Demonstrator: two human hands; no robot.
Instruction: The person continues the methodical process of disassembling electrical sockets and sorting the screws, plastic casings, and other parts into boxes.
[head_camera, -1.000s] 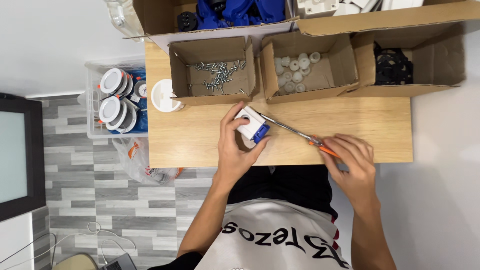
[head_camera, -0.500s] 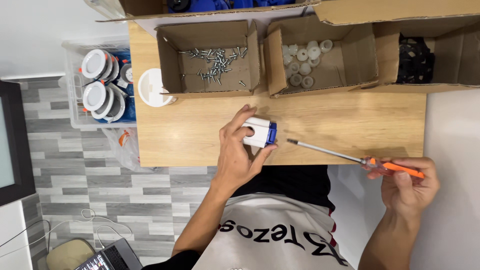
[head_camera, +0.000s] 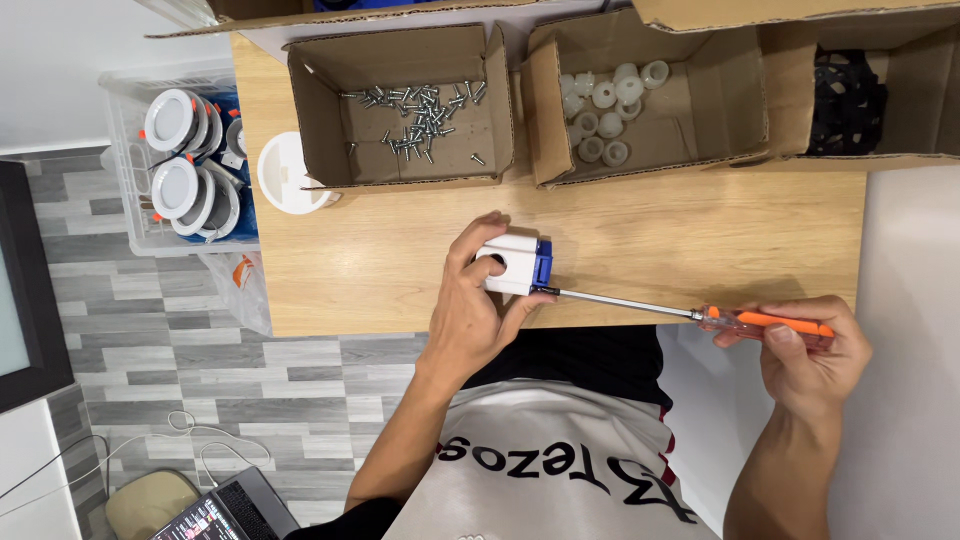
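Note:
My left hand (head_camera: 474, 300) grips a small white block with a blue end (head_camera: 518, 264) near the front edge of the wooden table (head_camera: 700, 235). My right hand (head_camera: 810, 345) holds an orange-handled screwdriver (head_camera: 700, 315) off the table's right front corner. The long metal shaft runs left, and its tip touches the blue end of the block. Both forearms show below the hands.
At the back of the table stand cardboard boxes: one with loose screws (head_camera: 420, 110), one with white round parts (head_camera: 605, 105), one with black parts (head_camera: 845, 100). A white round fitting (head_camera: 285, 175) lies left of them. On the floor sits a clear bin of round light fittings (head_camera: 185, 165).
My right hand has brought the screwdriver back to the block, so its tip now meets the blue end. My left hand has turned the block slightly on the table.

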